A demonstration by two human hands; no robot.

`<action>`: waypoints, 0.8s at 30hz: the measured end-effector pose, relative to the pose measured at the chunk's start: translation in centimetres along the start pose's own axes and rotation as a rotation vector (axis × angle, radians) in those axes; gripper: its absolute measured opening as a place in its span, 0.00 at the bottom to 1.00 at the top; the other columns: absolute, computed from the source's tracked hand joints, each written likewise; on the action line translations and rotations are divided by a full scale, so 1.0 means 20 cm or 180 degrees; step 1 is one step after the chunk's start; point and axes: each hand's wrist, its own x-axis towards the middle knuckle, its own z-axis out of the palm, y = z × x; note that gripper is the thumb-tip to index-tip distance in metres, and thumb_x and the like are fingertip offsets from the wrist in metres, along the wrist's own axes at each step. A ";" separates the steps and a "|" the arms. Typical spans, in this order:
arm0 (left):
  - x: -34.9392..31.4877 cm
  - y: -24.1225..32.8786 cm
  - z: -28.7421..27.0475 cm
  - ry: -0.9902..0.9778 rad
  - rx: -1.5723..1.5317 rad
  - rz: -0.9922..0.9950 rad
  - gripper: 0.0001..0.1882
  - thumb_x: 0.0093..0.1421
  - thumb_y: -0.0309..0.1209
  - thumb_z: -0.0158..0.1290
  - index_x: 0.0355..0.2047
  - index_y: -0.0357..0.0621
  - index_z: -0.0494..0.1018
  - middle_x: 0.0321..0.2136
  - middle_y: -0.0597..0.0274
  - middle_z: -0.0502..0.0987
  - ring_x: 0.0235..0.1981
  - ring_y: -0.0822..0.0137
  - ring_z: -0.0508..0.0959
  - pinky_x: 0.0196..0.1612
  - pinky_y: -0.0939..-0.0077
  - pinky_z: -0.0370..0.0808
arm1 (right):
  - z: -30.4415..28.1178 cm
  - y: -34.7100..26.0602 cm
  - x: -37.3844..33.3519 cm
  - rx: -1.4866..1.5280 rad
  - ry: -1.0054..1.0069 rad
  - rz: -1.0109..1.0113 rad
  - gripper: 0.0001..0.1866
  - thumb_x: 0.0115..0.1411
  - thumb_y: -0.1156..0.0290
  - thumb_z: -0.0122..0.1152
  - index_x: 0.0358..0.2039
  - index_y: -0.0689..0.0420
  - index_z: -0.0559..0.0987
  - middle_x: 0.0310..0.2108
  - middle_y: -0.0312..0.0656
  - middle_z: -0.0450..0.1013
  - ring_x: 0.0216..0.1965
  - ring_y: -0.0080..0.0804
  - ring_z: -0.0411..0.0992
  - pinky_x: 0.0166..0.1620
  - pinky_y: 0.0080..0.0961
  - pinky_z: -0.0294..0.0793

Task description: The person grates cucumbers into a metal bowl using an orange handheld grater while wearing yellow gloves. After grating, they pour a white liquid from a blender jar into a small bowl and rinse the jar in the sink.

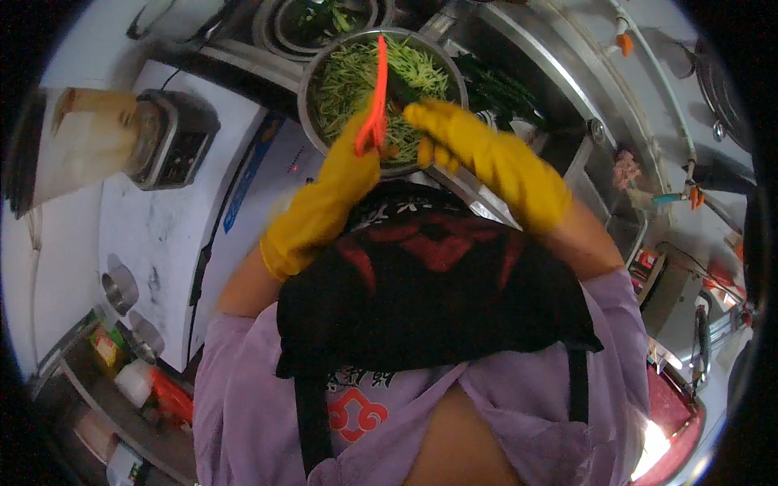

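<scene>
Ahead of me is a round metal bowl [306, 113] holding a heap of thin pale-green vegetable shreds [344, 69]. My left hand [354, 158], in a yellow rubber glove, is closed around the lower end of a long orange-red grater [381, 81]. The tool is upright over the bowl and seen nearly edge-on, so its working face is hidden. My right hand [450, 134], gloved the same way, has curled fingers at the bowl's right side, close to the grater. Whatever it grips is blurred and mostly covered by the fingers.
A blender [174, 138] stands on a white surface [146, 235] at the left, with metal cups [120, 290] nearer me. Nested metal bowls [267, 32] with greens are beyond. Dark green vegetables [502, 89] lie right of the bowl, by a metal sink edge [559, 69].
</scene>
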 end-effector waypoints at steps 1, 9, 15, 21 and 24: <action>-0.06 0.01 0.01 -0.0082 -0.0148 0.0007 0.33 0.57 0.12 0.43 0.62 0.46 0.57 0.57 0.58 0.66 0.55 0.62 0.69 0.52 0.63 0.76 | -0.09 0.02 0.13 0.0088 -0.0013 -0.0031 0.29 0.63 0.47 0.51 0.55 0.56 0.67 0.23 0.42 0.74 0.15 0.23 0.62 0.16 0.21 0.61; -0.02 0.17 -0.07 -0.0208 -0.1361 -0.0148 0.35 0.51 0.10 0.41 0.62 0.41 0.59 0.59 0.54 0.65 0.58 0.55 0.68 0.56 0.52 0.73 | -0.20 0.12 0.19 0.1346 0.0604 -0.0766 0.28 0.65 0.64 0.51 0.64 0.50 0.58 0.29 0.44 0.77 0.18 0.22 0.65 0.20 0.18 0.64; 0.10 0.18 -0.02 0.0447 -0.0745 -0.0018 0.33 0.52 0.10 0.42 0.60 0.40 0.61 0.56 0.55 0.67 0.54 0.61 0.70 0.54 0.63 0.75 | -0.05 0.04 -0.22 -0.0154 -0.0066 -0.0304 0.34 0.64 0.55 0.52 0.67 0.52 0.56 0.22 0.42 0.75 0.15 0.24 0.65 0.19 0.21 0.65; -0.04 -0.10 0.09 -0.0075 -0.0026 0.0910 0.28 0.58 0.12 0.44 0.59 0.41 0.61 0.54 0.57 0.66 0.52 0.65 0.70 0.52 0.70 0.75 | -0.12 0.04 0.13 0.0377 0.0806 -0.0474 0.32 0.64 0.54 0.52 0.63 0.57 0.60 0.15 0.38 0.68 0.11 0.26 0.63 0.13 0.22 0.59; -0.02 -0.08 0.08 -0.0070 0.0121 0.0787 0.26 0.60 0.12 0.41 0.59 0.42 0.61 0.54 0.58 0.66 0.52 0.65 0.69 0.52 0.71 0.75 | -0.16 0.06 0.15 0.0535 0.0625 -0.0343 0.32 0.63 0.54 0.52 0.63 0.58 0.61 0.15 0.38 0.68 0.11 0.26 0.63 0.13 0.23 0.59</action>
